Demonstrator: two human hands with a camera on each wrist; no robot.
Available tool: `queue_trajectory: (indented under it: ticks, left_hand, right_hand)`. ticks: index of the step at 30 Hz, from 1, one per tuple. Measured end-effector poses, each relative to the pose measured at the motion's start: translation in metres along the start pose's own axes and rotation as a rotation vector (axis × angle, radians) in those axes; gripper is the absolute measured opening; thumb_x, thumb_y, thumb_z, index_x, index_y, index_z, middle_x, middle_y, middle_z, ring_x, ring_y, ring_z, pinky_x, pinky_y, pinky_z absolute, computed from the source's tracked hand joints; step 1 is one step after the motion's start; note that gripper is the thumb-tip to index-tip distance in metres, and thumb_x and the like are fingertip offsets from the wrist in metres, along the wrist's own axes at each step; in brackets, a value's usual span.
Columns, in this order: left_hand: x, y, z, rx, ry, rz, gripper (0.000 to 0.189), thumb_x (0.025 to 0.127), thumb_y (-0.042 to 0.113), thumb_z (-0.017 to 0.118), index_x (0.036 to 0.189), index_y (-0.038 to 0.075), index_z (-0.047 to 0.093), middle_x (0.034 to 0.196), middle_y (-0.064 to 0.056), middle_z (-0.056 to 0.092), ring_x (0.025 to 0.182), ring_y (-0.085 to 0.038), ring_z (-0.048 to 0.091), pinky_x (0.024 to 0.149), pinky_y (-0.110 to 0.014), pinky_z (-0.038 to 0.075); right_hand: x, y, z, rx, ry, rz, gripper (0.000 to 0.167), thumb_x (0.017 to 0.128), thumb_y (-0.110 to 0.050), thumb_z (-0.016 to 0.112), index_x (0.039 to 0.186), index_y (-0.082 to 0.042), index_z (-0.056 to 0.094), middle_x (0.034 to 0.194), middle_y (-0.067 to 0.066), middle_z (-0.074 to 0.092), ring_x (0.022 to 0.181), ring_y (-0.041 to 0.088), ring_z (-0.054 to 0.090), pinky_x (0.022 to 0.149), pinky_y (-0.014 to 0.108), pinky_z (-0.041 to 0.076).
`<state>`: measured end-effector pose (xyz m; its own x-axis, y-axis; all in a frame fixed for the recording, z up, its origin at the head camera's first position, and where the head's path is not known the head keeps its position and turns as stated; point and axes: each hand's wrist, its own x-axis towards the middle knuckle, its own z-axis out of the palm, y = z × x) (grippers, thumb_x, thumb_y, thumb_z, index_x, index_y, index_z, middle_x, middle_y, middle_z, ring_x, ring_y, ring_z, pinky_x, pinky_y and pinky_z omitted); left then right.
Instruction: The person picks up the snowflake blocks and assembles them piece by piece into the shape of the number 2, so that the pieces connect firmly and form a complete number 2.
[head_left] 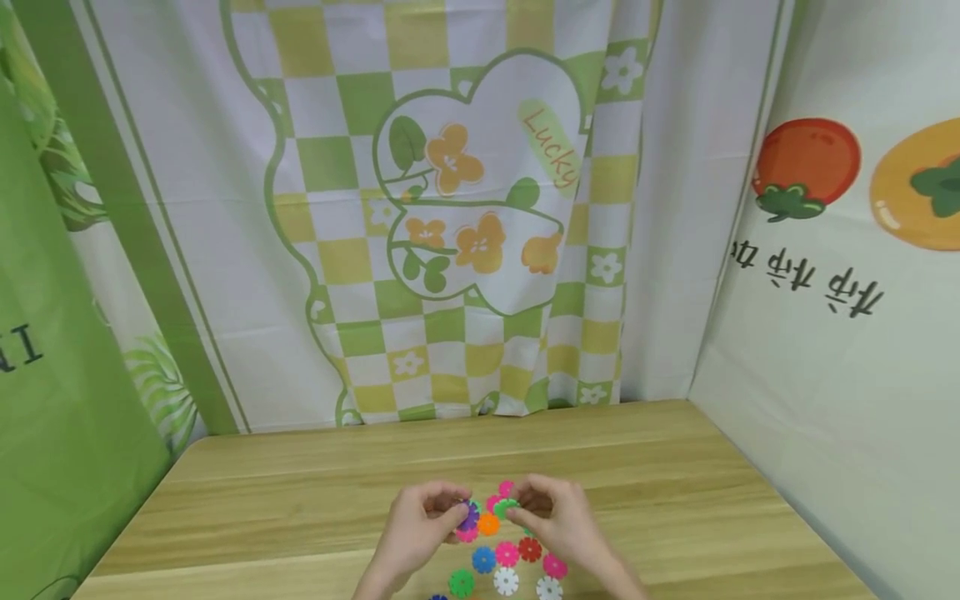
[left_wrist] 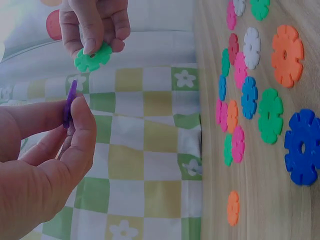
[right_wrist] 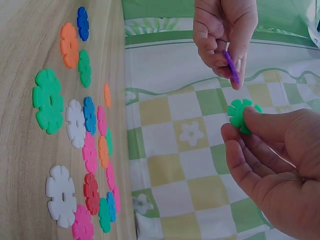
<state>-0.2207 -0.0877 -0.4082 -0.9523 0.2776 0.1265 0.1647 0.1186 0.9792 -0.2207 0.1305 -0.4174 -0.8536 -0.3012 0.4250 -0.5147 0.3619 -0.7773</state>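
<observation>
My left hand pinches a purple notched plastic disc between thumb and fingers, its edge turned to the left wrist camera. Opposite it, my right hand pinches a green notched disc by the rim with thumb and fingers. Both discs are held up above the table, with a small gap between them in the wrist views. Under the hands lie loose discs of the same kind, among them an orange one, a blue one and a red one.
More discs are scattered on the wooden table: a white one, a green one, a dark blue one and several pink ones. A checked curtain hangs behind the table's far edge. A pale printed cloth hangs at the right.
</observation>
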Motion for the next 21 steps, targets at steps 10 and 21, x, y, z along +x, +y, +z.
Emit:
queue_trajectory:
  ticks: [10, 21]
  left_hand:
    - [-0.0001, -0.0011, 0.0073, -0.074, 0.005, -0.010, 0.019, 0.085, 0.002, 0.069, 0.101, -0.006, 0.066, 0.084, -0.007, 0.065, 0.078, -0.019, 0.065, 0.073, -0.034, 0.058]
    - [0.0004, -0.0045, 0.0097, -0.060, -0.016, -0.002, 0.017, 0.084, 0.001, 0.070, 0.099, -0.006, 0.067, 0.082, -0.009, 0.067, 0.073, -0.018, 0.065, 0.067, -0.028, 0.058]
  right_hand:
    - [-0.0006, -0.0014, 0.0001, 0.042, -0.016, -0.006, 0.010, 0.081, -0.003, 0.074, 0.085, -0.006, 0.066, 0.082, 0.009, 0.069, 0.073, 0.009, 0.066, 0.067, 0.022, 0.056]
    - [-0.0013, 0.0005, 0.0032, 0.046, -0.038, -0.095, 0.010, 0.080, 0.000, 0.075, 0.083, -0.006, 0.067, 0.080, 0.007, 0.070, 0.071, 0.009, 0.066, 0.066, 0.024, 0.057]
